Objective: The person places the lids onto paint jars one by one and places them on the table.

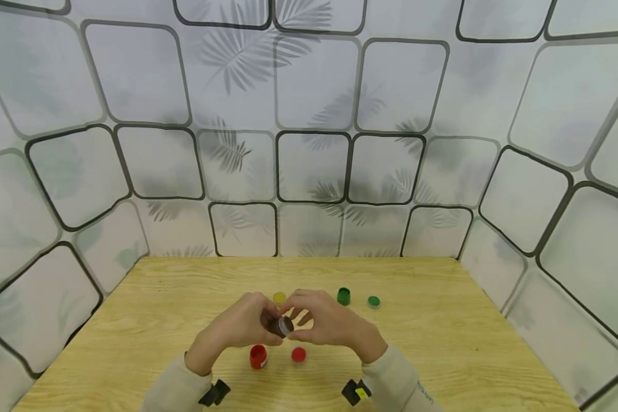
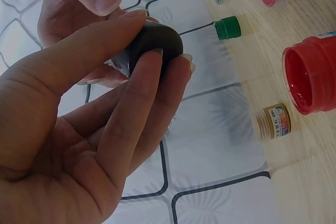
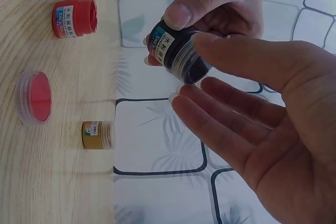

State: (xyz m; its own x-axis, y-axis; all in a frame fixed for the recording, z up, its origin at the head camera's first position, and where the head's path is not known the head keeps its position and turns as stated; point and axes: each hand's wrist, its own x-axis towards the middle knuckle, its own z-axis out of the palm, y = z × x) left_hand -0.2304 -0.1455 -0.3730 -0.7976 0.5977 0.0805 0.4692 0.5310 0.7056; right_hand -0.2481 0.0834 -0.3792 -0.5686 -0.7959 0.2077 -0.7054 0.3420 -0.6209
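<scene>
Right wrist view: find the small dark cylindrical plastic jar (image 3: 174, 44) clamped between thumb and fingers of the left hand (image 3: 231, 3), its clear ribbed plastic lid (image 3: 184, 60) between pinching right hand (image 3: 278, 137) fingertips, expect light, stiff, probably slick handling, and grip labelled wall and ribs.
</scene>
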